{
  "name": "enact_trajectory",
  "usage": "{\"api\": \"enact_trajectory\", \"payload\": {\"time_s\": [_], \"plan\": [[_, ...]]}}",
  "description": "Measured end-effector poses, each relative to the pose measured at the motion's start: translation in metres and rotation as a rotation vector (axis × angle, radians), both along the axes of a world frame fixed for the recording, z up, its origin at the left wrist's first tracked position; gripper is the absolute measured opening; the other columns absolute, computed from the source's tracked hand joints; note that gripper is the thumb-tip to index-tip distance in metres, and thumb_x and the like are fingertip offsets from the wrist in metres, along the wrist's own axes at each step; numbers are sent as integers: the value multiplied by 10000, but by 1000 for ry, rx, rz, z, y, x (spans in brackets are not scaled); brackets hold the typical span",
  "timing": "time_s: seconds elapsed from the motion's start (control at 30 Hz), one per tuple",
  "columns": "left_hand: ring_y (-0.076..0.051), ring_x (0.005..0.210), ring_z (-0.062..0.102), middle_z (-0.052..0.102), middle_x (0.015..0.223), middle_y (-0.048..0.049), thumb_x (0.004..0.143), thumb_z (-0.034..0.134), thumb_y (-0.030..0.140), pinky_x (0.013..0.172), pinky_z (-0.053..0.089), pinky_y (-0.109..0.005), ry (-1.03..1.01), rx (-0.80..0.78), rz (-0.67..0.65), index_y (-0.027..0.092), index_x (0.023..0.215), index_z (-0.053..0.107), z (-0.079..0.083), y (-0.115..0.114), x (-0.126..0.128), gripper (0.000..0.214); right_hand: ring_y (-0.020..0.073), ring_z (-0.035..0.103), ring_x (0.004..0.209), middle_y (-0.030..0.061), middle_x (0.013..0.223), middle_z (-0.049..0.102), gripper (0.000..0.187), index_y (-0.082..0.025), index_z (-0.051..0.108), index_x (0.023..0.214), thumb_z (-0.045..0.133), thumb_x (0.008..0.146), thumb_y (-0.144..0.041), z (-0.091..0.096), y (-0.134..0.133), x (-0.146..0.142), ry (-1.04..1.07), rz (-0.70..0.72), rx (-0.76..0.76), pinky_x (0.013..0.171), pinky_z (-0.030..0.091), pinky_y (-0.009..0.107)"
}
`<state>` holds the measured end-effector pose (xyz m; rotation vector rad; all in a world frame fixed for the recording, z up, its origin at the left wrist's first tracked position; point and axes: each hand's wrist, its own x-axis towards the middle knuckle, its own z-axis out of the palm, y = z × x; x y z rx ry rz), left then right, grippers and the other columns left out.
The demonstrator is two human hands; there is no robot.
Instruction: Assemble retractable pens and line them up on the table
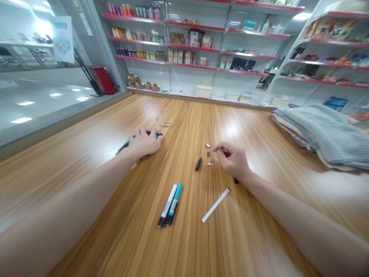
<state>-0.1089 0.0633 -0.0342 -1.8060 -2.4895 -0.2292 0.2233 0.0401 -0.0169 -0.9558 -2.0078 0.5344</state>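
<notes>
My left hand (145, 143) lies palm down with fingers spread over several dark and teal pens (123, 147), mostly hidden beneath it. My right hand (233, 157) is closed, index finger and thumb bent toward each other; anything between them is too small to make out. Just left of its fingertips are a small silvery piece (208, 146), a tiny dark piece (208, 154) and a small white tip (210, 164). A black pen cap (198, 164) lies beside these. Behind the right wrist, a black piece (236, 180) is partly covered.
Nearer me lie a white marker (168, 204), a teal marker (175, 202) and two thin white tubes (215, 206). A small loop (166, 124) and a metal bit (157, 117) sit farther off. Folded cloths (328, 130) are stacked at right. Stocked shelves (193, 65) stand behind the wooden table (115, 238).
</notes>
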Motion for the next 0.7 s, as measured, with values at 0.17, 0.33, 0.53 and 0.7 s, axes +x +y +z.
{"api": "enact_trajectory", "payload": {"time_s": [0.17,0.33,0.53,0.7], "plan": [[-437,1252,361,436,1329,-239,868,205,632,919,274,-646,9,21,15,257,1311,483,-1,-1,0,644,82,373,426,-42,491,455,153,-165,641,840,501,849,-225,-1,-1,0,-3,-8,5,443,248,233],[-453,1247,355,426,1343,-251,868,231,613,909,273,-655,0,10,35,241,1322,479,0,-1,0,637,83,378,425,-41,491,457,157,-162,638,842,498,851,-233,0,-1,0,-1,-3,-4,443,252,232],[-447,1239,366,435,1326,-250,869,219,616,906,278,-646,7,26,29,231,1315,488,-1,-1,0,648,84,384,435,-40,500,458,162,-163,638,849,493,858,-234,0,0,0,-14,-5,8,451,259,234],[-449,1240,363,438,1327,-247,868,228,615,913,272,-643,10,28,38,238,1301,499,-1,-2,2,635,83,377,428,-44,490,446,155,-162,642,839,503,850,-232,0,0,0,-10,0,8,444,251,232]]}}
